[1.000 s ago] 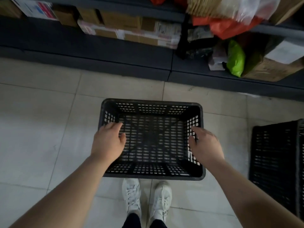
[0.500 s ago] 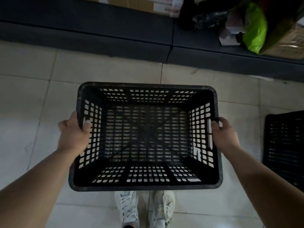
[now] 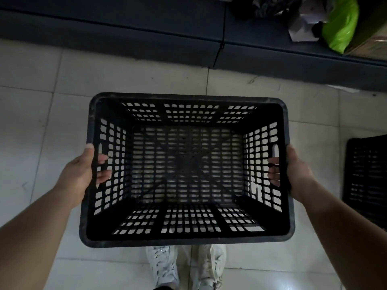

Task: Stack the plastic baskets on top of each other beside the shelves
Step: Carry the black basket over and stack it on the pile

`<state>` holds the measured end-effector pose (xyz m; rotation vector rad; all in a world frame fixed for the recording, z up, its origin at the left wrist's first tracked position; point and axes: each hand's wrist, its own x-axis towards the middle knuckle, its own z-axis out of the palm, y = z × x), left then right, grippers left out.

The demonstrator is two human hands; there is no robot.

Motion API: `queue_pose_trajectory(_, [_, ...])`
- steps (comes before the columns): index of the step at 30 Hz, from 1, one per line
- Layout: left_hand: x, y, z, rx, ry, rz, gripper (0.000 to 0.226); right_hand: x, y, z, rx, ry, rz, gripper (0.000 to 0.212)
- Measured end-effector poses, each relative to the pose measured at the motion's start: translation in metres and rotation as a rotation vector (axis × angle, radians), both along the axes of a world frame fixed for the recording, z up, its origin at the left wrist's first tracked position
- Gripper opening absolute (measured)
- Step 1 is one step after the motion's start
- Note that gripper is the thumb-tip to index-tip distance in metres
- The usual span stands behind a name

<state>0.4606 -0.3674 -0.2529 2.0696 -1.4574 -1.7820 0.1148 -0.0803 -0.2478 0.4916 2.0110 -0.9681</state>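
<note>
1. Black plastic basket, latticed on all four walls and on its bottom, is held open side up and roughly level in front of the person. It hangs between both hands over the pale tiled floor.
2. The left hand grips the middle of the basket's left short wall. The thumb lies along the outside, up by the rim. Its fingers curl in at the handle slot and show on the inside through the holes.
3. The right hand grips the right short wall in the same way. The thumb is outside near the rim, and its fingers are hooked in below the handle slot, pale against the lattice.
4. Both hands are closed tight around the thin wall, with only the plastic between thumb and fingers. Both forearms reach in from the lower corners.
5. The basket's near rim overlaps the toes of the white shoes, which stand side by side on the floor.
6. A second black basket sits at the right edge, cut off by the frame and well apart from the held one.
7. The dark shelf base runs across the top. A green bag lies on the shelf at upper right.
</note>
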Motion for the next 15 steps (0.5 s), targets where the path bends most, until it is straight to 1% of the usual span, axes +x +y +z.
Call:
queue_pose_trajectory(5, [0.000, -0.001, 0.005, 0.066, -0.066, -0.059, 0.072, 0.001, 0.005, -0.004, -0.020, 0.053, -0.005, 0.067])
queue_pose_trajectory(8, [-0.002, -0.001, 0.009, 0.105, -0.027, -0.014, 0.067, 0.001, 0.005, -0.008, -0.016, 0.080, -0.009, 0.066])
queue_pose_trajectory(12, [-0.004, 0.004, 0.013, 0.082, -0.039, 0.041, 0.060, 0.002, 0.007, -0.011, -0.007, 0.108, -0.005, 0.064])
queue_pose_trajectory(15, [-0.001, 0.011, 0.025, 0.053, -0.058, 0.057, 0.059, 0.007, 0.010, 0.000, 0.016, 0.134, 0.009, 0.063])
